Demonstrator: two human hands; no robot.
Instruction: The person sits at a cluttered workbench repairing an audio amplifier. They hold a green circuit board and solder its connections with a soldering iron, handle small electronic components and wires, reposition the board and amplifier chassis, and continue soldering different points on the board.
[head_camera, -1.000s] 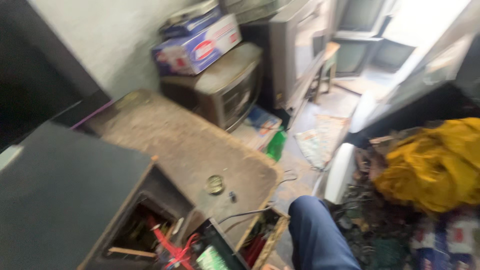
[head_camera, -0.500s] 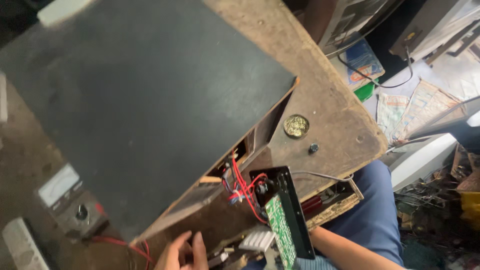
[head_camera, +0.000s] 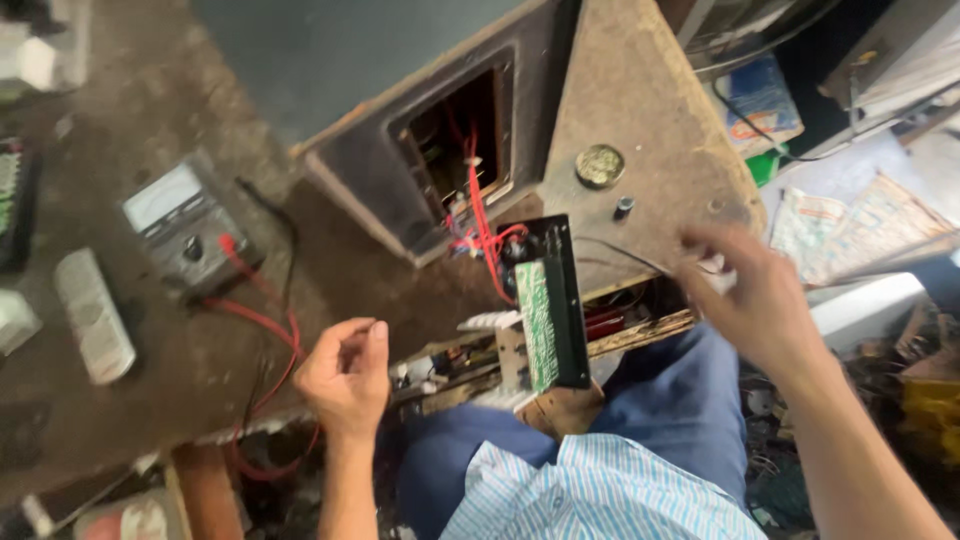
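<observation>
Green circuit board (head_camera: 543, 312) on edge, long axis toward the speaker cabinet (head_camera: 440, 150); both hands' fingers loosely curled, empty.

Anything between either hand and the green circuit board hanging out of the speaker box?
Nothing visible. The circuit board hangs by red wires at the bench edge, between both hands. The left hand and right hand flank it, both empty, with open air across each gap.

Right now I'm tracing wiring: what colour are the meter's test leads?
Red leads from the grey multimeter, clearest in the head view.
</observation>
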